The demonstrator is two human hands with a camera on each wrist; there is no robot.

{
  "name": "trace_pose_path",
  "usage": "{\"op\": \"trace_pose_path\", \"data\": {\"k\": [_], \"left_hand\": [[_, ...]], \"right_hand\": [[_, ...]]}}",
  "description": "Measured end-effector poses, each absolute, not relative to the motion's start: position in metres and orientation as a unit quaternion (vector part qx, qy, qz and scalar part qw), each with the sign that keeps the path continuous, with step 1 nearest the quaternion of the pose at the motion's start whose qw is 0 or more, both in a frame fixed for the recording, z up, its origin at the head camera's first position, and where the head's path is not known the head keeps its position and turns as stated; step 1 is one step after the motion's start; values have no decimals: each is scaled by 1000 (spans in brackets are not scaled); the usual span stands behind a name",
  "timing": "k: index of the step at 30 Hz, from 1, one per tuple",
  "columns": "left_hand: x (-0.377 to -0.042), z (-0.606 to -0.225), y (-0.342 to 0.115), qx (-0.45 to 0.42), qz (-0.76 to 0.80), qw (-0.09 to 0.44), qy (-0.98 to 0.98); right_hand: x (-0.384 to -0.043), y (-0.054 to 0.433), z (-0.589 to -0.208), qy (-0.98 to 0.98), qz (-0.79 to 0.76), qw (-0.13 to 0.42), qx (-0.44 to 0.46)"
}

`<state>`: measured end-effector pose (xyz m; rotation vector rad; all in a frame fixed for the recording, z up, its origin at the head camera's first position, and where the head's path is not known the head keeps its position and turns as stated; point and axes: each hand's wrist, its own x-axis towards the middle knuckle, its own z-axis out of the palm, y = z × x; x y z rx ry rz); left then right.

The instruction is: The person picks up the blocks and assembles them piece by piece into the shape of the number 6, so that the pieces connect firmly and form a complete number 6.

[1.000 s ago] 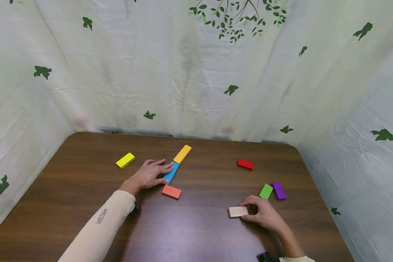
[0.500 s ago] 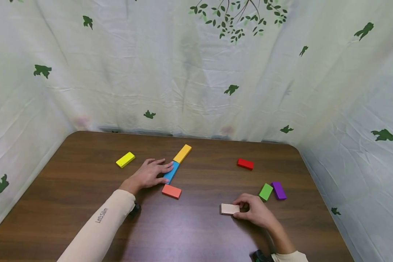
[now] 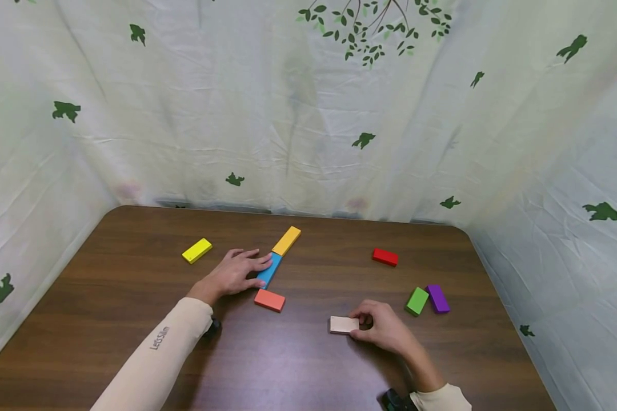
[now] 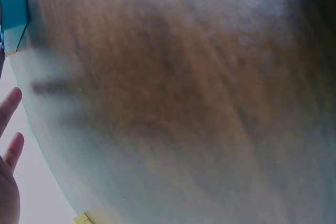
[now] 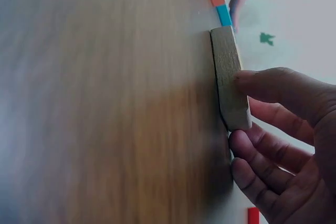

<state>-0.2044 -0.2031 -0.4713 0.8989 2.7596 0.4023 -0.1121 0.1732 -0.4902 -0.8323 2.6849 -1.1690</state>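
Note:
A pale wooden block [image 3: 344,325] lies low over or on the brown table, pinched at its right end by my right hand [image 3: 385,328]. In the right wrist view the thumb presses the near side of the wooden block [image 5: 229,72], with other fingers behind and below it. My left hand [image 3: 233,274] has its fingers spread, thumb and index finger touching the left side of a blue block [image 3: 270,271]. That blue block meets an orange-yellow block [image 3: 286,241] at its far end and a coral block [image 3: 269,301] near its close end.
A yellow block [image 3: 197,251] lies to the left on the table [image 3: 133,308]. Farther right are a red block [image 3: 385,257], a green block [image 3: 416,301] and a purple block [image 3: 438,299], the latter two nearly touching. A pale curtain [image 3: 288,114] hangs behind.
My right hand has moved left with the wooden block, away from the green and purple blocks and closer to the coral one. The left hand has stayed in place.

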Motion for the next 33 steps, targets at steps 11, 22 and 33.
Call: {"op": "trace_pose_path", "data": {"k": [11,22,33], "left_hand": [[-204,-470,-204,309,136,100,936],[-204,-472,-205,309,136,101,936],[-202,-469,-204,306,129,104,937]], "right_hand": [[-118,149,-488,880,-382,57,-277],[-124,127,-487,879,-380,66,-281],[-127,106,-483,887,-366,64,-274]]}}
